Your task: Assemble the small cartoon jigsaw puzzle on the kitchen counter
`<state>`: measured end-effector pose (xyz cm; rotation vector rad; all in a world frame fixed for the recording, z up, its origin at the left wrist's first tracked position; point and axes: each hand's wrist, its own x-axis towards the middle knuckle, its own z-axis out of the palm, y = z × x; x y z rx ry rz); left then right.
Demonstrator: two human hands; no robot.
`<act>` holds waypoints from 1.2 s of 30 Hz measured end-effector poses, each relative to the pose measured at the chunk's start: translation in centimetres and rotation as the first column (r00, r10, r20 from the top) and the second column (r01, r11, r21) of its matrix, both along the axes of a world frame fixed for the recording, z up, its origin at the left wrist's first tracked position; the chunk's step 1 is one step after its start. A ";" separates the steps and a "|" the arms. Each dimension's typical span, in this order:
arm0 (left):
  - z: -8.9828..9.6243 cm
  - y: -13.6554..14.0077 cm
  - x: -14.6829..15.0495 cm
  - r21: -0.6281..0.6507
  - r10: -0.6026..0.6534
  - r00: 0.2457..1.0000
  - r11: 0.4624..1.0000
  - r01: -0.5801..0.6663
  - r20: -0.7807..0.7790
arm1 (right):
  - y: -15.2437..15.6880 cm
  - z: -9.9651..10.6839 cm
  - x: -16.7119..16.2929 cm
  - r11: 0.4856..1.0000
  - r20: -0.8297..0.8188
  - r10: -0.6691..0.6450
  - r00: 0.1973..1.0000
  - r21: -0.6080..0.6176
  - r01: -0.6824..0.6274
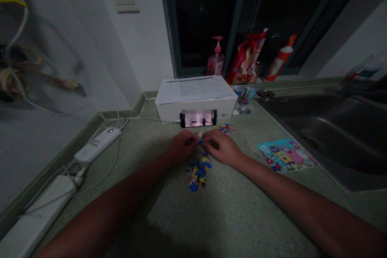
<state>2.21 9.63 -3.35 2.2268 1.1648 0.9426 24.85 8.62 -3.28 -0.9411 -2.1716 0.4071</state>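
Note:
My left hand (182, 145) and my right hand (223, 147) meet over the middle of the counter, fingertips pinched around a small blue jigsaw puzzle piece (201, 142). Just in front of them, nearer to me, lies a loose pile of blue and yellow puzzle pieces (198, 171). Beyond my right hand is a second, multicoloured heap of pieces (226, 129). A few pale pieces (198, 133) show between the hands, partly hidden by the fingers. To the right, a cartoon picture sheet (287, 154) lies flat beside the sink.
A phone (198, 119) leans on a white box (196, 92) topped with a printed sheet. Cans (248, 94) stand right of it. A steel sink (335, 129) borders the counter at right. White power strips (98, 144) and cables run along the left wall; bottles stand by the window.

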 end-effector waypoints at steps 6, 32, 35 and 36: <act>-0.3 0.1 -0.1 -0.006 0.012 1.000 1.000 -0.012 0.007 | -0.1 0.0 0.3 0.996 0.047 -0.041 0.998 0.080 0.037; -0.5 0.5 -0.1 0.085 0.263 0.965 0.961 -0.263 0.015 | -1.8 0.7 0.0 0.969 0.073 0.246 0.967 -0.045 -0.243; -0.5 0.5 -0.1 0.082 0.268 0.963 0.960 -0.268 0.004 | -1.8 0.6 0.1 0.965 0.129 0.263 0.956 -0.031 -0.261; -0.4 0.5 -0.1 0.081 0.269 0.963 0.960 -0.268 0.000 | -1.7 0.5 0.2 0.964 0.138 0.267 0.954 -0.023 -0.266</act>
